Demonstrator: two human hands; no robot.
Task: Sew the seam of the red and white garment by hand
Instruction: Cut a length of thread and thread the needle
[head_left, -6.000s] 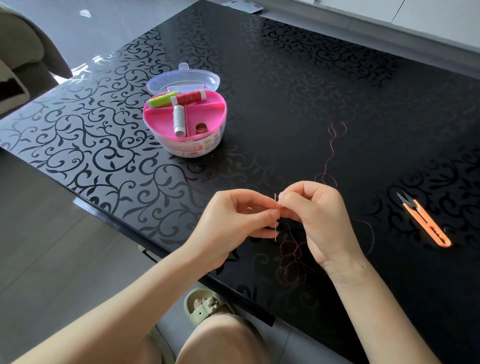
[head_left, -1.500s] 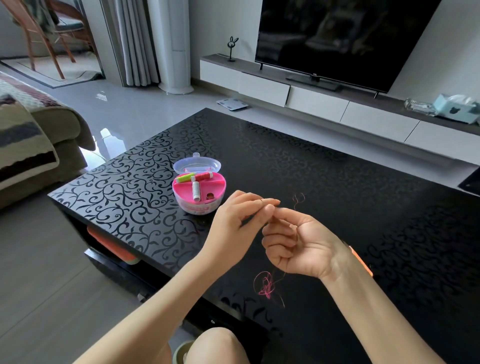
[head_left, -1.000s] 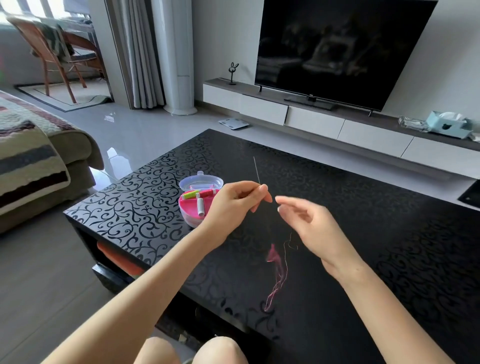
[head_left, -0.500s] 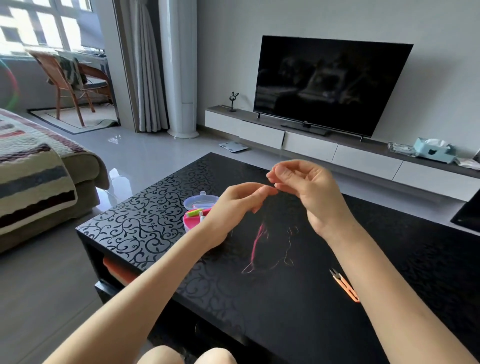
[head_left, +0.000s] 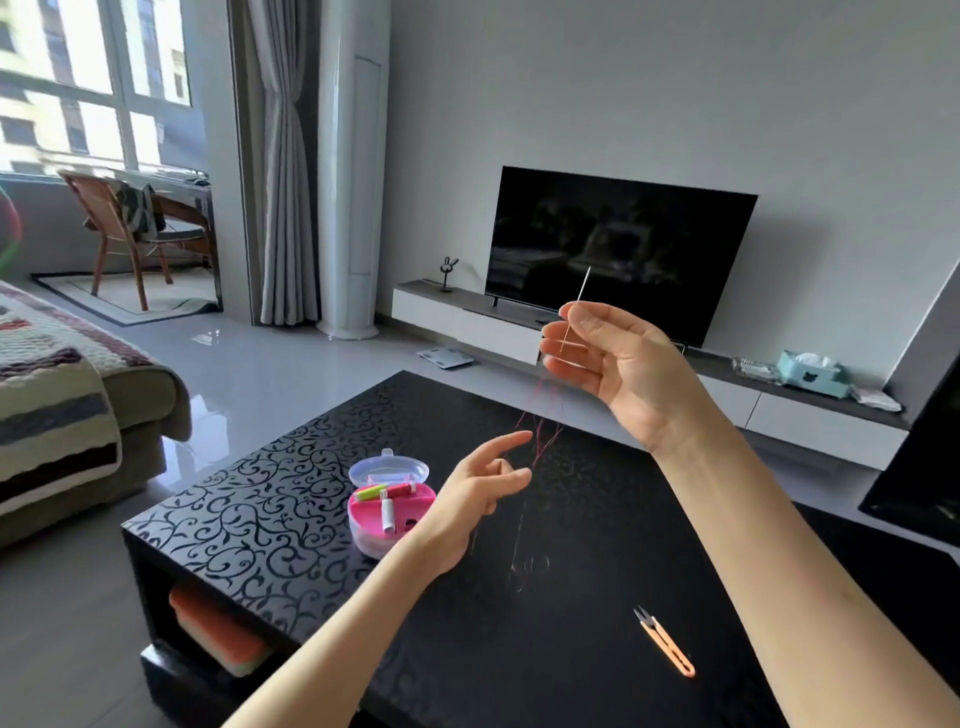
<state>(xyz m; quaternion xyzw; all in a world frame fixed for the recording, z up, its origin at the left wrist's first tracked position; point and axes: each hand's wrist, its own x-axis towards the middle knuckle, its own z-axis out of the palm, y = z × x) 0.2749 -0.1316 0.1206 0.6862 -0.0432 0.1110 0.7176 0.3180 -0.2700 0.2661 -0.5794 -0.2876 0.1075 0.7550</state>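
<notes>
The right hand (head_left: 618, 364), high above the worktop (head_left: 571, 649), holds a needle (head_left: 583, 286) tip-up in a pinching grip; red thread (head_left: 537, 415) hangs down past the left hand (head_left: 475, 499), whose grip is wide, fingers loose.

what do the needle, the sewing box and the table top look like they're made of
Needle: metal, likely steel; thin, pale and bright against the dark tv.
Box: plastic; opaque glossy pink tray, clear lid.
Table: probably glass or high-gloss lacquer over a black scroll pattern; it reflects daylight sharply.
</notes>
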